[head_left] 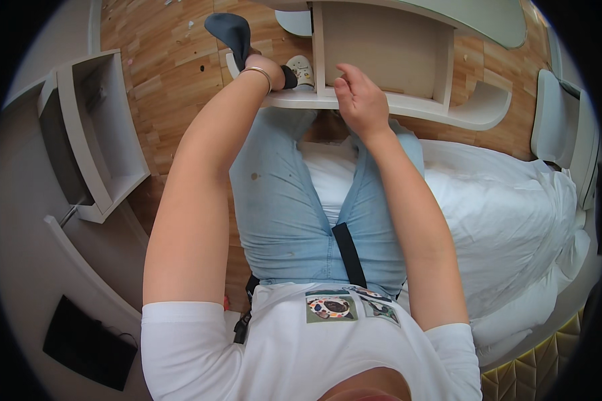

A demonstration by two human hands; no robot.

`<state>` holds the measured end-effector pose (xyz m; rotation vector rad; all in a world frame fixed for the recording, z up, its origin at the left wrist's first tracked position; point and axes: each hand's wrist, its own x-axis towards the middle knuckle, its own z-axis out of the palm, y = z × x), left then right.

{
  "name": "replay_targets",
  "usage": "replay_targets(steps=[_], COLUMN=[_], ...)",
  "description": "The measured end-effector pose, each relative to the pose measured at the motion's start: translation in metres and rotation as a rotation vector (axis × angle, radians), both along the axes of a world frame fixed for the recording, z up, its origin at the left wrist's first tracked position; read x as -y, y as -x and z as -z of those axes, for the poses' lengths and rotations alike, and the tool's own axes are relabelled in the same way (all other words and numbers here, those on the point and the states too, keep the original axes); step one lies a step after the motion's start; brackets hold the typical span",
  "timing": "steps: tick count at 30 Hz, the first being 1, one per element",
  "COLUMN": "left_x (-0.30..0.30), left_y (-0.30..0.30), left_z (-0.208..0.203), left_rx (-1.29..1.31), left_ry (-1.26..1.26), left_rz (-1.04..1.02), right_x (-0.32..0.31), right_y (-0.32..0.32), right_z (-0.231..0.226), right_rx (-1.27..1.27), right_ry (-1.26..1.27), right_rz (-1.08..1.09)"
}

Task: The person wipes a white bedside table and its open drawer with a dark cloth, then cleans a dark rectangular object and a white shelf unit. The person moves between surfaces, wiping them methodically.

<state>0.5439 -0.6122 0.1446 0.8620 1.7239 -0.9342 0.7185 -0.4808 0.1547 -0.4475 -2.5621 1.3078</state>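
My left hand (269, 70), with a bangle at its wrist, is closed around a dark grey sock (231, 33). The sock's foot end sticks out to the far left, and a black bit of cloth (289, 77) shows on the hand's other side. Most of the left fingers are hidden. My right hand (362, 100) is above the front edge of an open white drawer (381, 50). Its fingers are bent slightly, thumb apart, with nothing seen in them. Just right of the left hand, a pale clog with small charms (302, 69) shows beside the drawer.
A glass-topped white table (488, 20) overhangs the drawer. White bedding (502, 220) lies on the right, beside my jeans-clad legs (274, 194). An open white cabinet (107, 127) stands at left, over a wooden floor (160, 73) with small scraps. A white chair (555, 120) is far right.
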Motion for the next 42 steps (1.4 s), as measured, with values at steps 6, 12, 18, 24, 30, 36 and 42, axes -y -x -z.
replay_targets(steps=[6, 12, 18, 24, 30, 36, 42], left_x=[0.005, 0.018, 0.105, 0.091, 0.034, 0.012, 0.04], left_y=[-0.008, -0.035, -0.058, -0.031, -0.053, -0.068, -0.058], left_z=[-0.012, -0.074, -0.069, -0.054, -0.047, -0.031, -0.046], left_rx=[0.202, 0.335, -0.143, -0.173, 0.161, 0.174, 0.066], left_ry=[-0.181, -0.488, -1.13, -0.907, -0.805, -0.78, -0.864], left_rz=[-0.473, -0.557, -0.082, 0.151, -0.202, -0.333, -0.181], right_x=[0.005, 0.003, 0.004, 0.004, 0.005, 0.008, 0.007], right_y=[0.002, 0.001, 0.002, 0.003, 0.003, 0.002, 0.002], right_z=[-0.001, -0.002, -0.003, 0.002, -0.004, 0.003, 0.004], right_rx=[0.03, 0.048, 0.047, 0.056, 0.086, -0.022, -0.044], right_ry=[-0.013, -0.039, -0.081, -0.127, -0.154, -0.233, -0.229], right_rz=[0.014, 0.035, -0.001, -0.023, 0.025, 0.078, 0.103])
